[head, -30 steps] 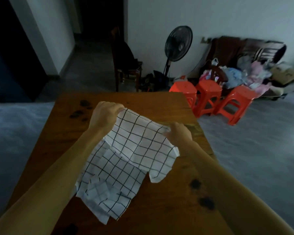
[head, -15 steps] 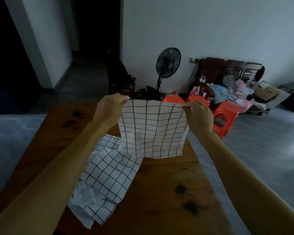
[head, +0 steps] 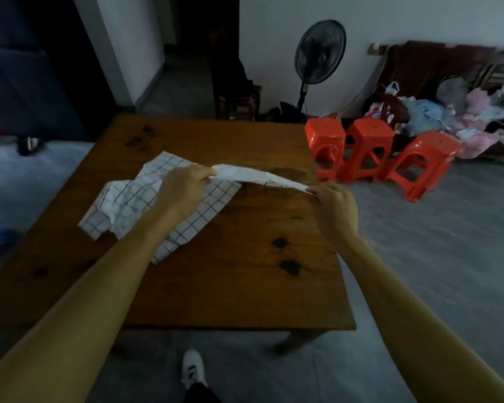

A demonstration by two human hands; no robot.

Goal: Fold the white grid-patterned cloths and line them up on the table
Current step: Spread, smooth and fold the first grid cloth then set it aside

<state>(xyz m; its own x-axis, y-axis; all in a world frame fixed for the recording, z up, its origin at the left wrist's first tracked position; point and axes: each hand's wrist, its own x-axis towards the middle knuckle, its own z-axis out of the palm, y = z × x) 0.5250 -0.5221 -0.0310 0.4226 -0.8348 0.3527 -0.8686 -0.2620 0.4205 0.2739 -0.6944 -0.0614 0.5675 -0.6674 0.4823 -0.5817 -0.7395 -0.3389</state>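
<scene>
One white grid-patterned cloth (head: 256, 175) is stretched nearly flat and edge-on above the wooden table (head: 230, 280). My left hand (head: 184, 189) pinches its left end and my right hand (head: 332, 199) pinches its right end. Under my left arm a heap of other grid cloths (head: 137, 205) lies crumpled on the table's left half; my forearm hides part of it.
Three orange plastic stools (head: 370, 152) stand on the floor just right of the table's far corner. A standing fan (head: 317, 56) and a dark chair (head: 236, 94) are behind the table. A pile of clothes (head: 448, 114) lies along the wall. My shoe (head: 192, 370) shows below the table's near edge.
The cloth hung upright between my hands half a second ago; now it is tipped forward and lowered, stretched flat over the table. The camera has tilted down.
</scene>
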